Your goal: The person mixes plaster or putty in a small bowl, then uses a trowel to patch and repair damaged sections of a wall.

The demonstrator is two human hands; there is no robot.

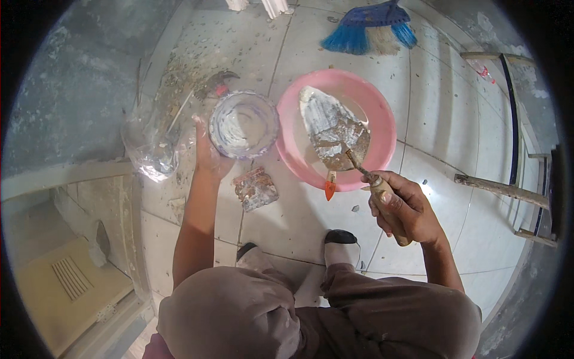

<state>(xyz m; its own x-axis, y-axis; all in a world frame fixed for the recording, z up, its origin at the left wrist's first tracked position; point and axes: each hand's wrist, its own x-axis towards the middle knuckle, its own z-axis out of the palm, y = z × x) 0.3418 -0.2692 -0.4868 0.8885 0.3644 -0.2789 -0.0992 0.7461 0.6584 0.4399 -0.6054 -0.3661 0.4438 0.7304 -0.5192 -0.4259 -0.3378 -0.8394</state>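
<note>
My right hand point(402, 208) grips the wooden handle of a mason's trowel point(332, 128). Its mortar-smeared blade hangs over a pink plastic basin point(382, 113) on the tiled floor. My left hand point(207, 157) holds the near left rim of a small clear plastic tub point(243, 124) streaked with white residue, just left of the basin. A small tool with an orange tip point(330, 186) lies at the basin's near edge.
A mortar-caked block point(255, 188) lies on the tiles near my feet. A crumpled clear plastic bag point(150, 146) sits by the grey wall at left. A blue broom point(371, 29) lies beyond the basin. A wooden ladder point(508, 188) lies at right. Debris litters the far-left tiles.
</note>
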